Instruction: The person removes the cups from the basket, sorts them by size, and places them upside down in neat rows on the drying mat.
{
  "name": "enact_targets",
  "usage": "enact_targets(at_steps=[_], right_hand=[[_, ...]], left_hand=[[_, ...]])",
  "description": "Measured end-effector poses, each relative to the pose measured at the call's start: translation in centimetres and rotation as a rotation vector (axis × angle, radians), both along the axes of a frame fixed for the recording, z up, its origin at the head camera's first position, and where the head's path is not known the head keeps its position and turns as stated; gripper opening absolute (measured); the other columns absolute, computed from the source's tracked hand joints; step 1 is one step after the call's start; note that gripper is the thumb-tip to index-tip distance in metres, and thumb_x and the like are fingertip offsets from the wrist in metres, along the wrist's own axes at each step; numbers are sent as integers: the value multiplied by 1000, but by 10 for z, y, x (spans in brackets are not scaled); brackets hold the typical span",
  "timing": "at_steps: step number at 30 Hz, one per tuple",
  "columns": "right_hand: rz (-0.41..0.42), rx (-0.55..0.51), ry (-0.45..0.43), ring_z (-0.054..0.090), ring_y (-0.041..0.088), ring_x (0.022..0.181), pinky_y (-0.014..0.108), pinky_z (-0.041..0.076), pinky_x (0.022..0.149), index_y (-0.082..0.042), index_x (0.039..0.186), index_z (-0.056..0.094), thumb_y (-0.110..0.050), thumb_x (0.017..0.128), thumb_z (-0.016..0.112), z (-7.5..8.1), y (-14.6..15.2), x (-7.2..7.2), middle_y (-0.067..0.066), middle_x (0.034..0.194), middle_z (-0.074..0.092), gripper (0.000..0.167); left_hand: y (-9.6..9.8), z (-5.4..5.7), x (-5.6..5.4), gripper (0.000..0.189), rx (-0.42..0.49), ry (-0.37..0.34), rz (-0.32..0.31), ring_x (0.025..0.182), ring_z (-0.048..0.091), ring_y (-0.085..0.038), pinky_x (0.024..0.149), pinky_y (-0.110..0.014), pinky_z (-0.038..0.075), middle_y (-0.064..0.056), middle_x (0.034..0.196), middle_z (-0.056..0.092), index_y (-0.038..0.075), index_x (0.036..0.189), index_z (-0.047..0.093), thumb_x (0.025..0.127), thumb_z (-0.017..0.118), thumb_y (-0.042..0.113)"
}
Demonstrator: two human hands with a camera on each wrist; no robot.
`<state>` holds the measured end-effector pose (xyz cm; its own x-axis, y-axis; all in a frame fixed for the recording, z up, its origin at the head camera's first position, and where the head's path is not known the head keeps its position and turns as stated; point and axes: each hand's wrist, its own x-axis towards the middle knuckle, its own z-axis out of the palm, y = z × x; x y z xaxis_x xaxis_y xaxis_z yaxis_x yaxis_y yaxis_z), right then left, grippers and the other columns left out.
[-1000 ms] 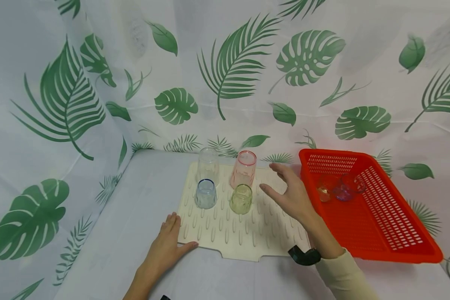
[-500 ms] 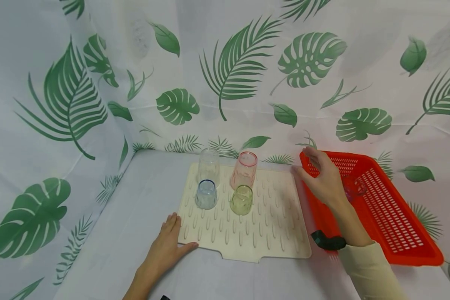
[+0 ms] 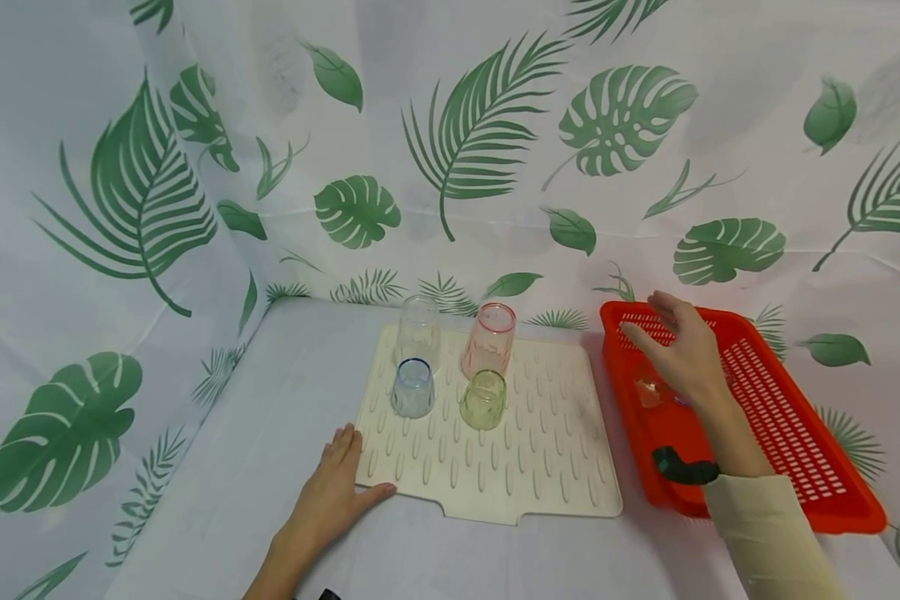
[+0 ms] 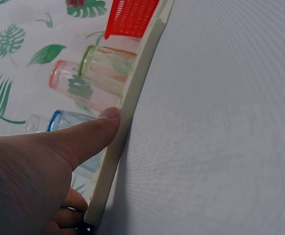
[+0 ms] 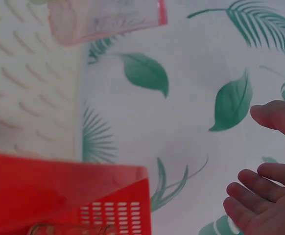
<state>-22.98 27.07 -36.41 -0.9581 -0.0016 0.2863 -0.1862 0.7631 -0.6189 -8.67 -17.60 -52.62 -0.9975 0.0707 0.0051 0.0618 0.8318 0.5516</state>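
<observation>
My left hand (image 3: 333,483) rests at the near left corner of a cream ridged drying board (image 3: 547,467), fingers along its left side and thumb against its front edge. On the board stand a clear tall glass (image 3: 417,329), a pink tall glass (image 3: 489,350), a short blue-rimmed glass (image 3: 412,396) and a short green glass (image 3: 483,404). Over the red basket (image 3: 772,404) hovers my right hand (image 3: 686,354), thumb and fingers apart with nothing held. Beneath it in the basket lies a small amber glass (image 3: 649,393); my wrist hides most of a purple glass beside it.
The basket sits right of the board, its rim raised close to the board's right edge. A leaf-print curtain (image 3: 495,242) hangs behind, and a pale cloth (image 3: 285,375) covers the table.
My right hand has moved right from above the board's right part to above the basket, fingers staying spread. The left hand, the board and its glasses have kept their places.
</observation>
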Motion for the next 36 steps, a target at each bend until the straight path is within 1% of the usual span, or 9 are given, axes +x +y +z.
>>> enact_targets(at_steps=[10,16,20,25,30,32,36], right_hand=[[-34,70,-64,42,51,135,72,40,105,-3,157,26,-38,94,67,-19,27,-10,28,155,39,83],[-42,117,-104,44,53,129,73,41,102,2,156,25,-37,94,67,-33,41,-14,33,150,40,84],[-45,161,-138,43,53,126,74,42,101,5,155,25,-37,95,66,-40,48,-19,36,146,40,84],[-35,205,-183,43,55,123,75,42,99,10,153,24,-37,96,65,-45,56,-24,39,144,39,84],[-39,270,-268,44,56,116,74,45,95,13,151,23,-36,94,67,-49,60,-25,41,139,39,88],[-38,281,-292,46,55,114,73,47,94,13,151,24,-36,93,68,-51,62,-25,40,137,40,88],[-26,285,-313,51,53,109,71,49,93,13,149,27,-36,92,69,-54,63,-26,38,134,44,86]], left_hand=[[-1,-1,0,102,1,-2,-3,153,21,-43,125,-56,23,-30,161,27,-11,150,35,83,75,55],[-2,-1,0,102,13,-10,0,153,21,-42,124,-56,23,-29,161,27,-11,150,34,83,75,54],[-2,0,0,102,18,-11,1,153,21,-42,124,-57,24,-29,161,26,-11,150,34,83,75,54],[-2,-1,0,102,18,-7,1,153,20,-42,124,-56,24,-29,161,26,-11,150,34,84,75,54],[-2,-2,-1,102,18,-15,0,153,20,-42,124,-56,24,-28,162,25,-10,151,33,84,74,55],[-2,-2,0,103,18,-17,-2,153,20,-42,124,-56,24,-28,162,25,-10,151,33,84,74,56],[-2,-2,0,103,14,-17,-3,153,20,-42,124,-56,24,-28,162,25,-10,151,33,84,74,56]])
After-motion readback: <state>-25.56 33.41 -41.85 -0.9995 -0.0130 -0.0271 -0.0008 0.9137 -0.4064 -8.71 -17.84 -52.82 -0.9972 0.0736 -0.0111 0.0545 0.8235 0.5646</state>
